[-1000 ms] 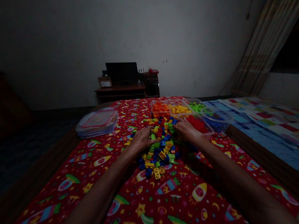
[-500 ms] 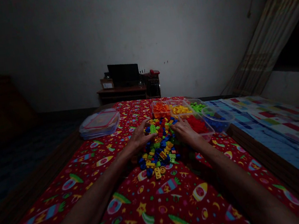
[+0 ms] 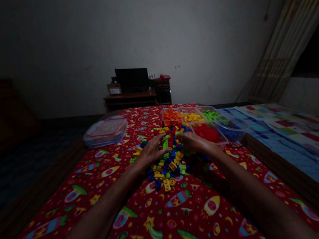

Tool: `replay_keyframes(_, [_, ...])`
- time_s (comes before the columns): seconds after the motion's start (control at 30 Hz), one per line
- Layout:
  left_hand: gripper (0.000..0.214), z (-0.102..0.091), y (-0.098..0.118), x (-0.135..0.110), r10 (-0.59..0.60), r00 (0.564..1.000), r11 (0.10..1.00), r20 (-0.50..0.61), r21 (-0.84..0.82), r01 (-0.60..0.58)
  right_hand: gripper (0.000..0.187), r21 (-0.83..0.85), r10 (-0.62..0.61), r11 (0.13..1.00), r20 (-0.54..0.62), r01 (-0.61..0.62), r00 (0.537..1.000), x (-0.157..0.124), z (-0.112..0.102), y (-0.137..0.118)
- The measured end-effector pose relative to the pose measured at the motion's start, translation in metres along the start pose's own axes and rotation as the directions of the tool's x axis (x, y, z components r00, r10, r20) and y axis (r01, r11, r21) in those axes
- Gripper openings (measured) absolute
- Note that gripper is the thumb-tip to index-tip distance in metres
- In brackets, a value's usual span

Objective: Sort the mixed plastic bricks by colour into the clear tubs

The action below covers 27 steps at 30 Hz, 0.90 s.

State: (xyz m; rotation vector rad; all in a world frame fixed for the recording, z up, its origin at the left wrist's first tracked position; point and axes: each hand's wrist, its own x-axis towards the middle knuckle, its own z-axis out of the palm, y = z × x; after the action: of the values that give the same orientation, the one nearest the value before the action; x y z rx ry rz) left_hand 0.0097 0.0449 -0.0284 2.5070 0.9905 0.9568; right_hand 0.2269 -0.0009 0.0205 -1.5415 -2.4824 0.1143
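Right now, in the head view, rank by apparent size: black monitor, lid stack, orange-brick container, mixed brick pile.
1. mixed brick pile, partly hand-covered
2. lid stack
3. black monitor, farther off, so real size unsure
4. orange-brick container

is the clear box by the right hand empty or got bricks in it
Not empty: red toy bricks show inside the clear plastic box; cannot tell how deep they go.

Is looking from the person's head, forward and down, along the red patterned cloth (image 3: 160,205) toward the pale wall (image 3: 182,28). Is seeing the forearms (image 3: 101,212) from very near, the left hand (image 3: 152,150) and right hand (image 3: 194,141) farther off, close to the middle of the view, and the wall well apart.
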Motion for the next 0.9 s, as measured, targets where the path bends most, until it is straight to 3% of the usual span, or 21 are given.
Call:
replay_keyframes(0.13, [0.063,0.001,-0.001,0.0,0.008,1.0,1.0,0.0,0.006,-0.008,0.053,0.035,0.033,0.999,0.0,-0.033,0.999,-0.002,0.002,-0.001])
replay_keyframes(0.3, [0.06,0.0,0.001,-0.001,0.002,1.0,1.0,0.006,0.003,-0.002,0.048,0.279,0.064,0.96,-0.148,-0.02,0.987,0.004,-0.002,0.0])
replay_keyframes(0.4, [0.059,0.001,0.002,-0.001,-0.007,1.0,1.0,0.007,0.029,0.007,0.043,0.451,0.123,0.892,-0.223,-0.009,0.967,0.008,-0.007,0.009])
replay_keyframes(0.5, [0.057,0.001,0.001,-0.003,-0.02,1.0,0.999,0.008,0.048,0.019,0.038,0.522,0.152,0.853,-0.237,-0.006,0.959,0.008,-0.02,0.029])
replay_keyframes(0.57, [0.057,0.001,0.0,-0.004,-0.02,1.0,0.999,0.011,0.042,0.019,0.036,0.465,0.206,0.884,-0.29,-0.05,0.935,0.01,-0.035,0.046])
replay_keyframes(0.7, [0.058,0.002,-0.002,-0.005,-0.021,1.0,0.999,0.009,0.033,0.021,0.034,0.217,0.321,0.944,-0.44,-0.247,0.839,0.023,-0.075,0.09])
replay_keyframes(0.8, [0.058,0.003,-0.002,-0.005,-0.041,0.999,0.998,-0.005,0.047,0.042,0.039,0.127,0.407,0.909,-0.484,-0.397,0.775,0.037,-0.099,0.123])
replay_keyframes(0.9, [0.06,0.002,-0.001,-0.004,-0.056,0.998,0.998,-0.014,0.021,0.056,0.04,0.101,0.467,0.871,-0.473,-0.481,0.747,0.045,-0.111,0.144])
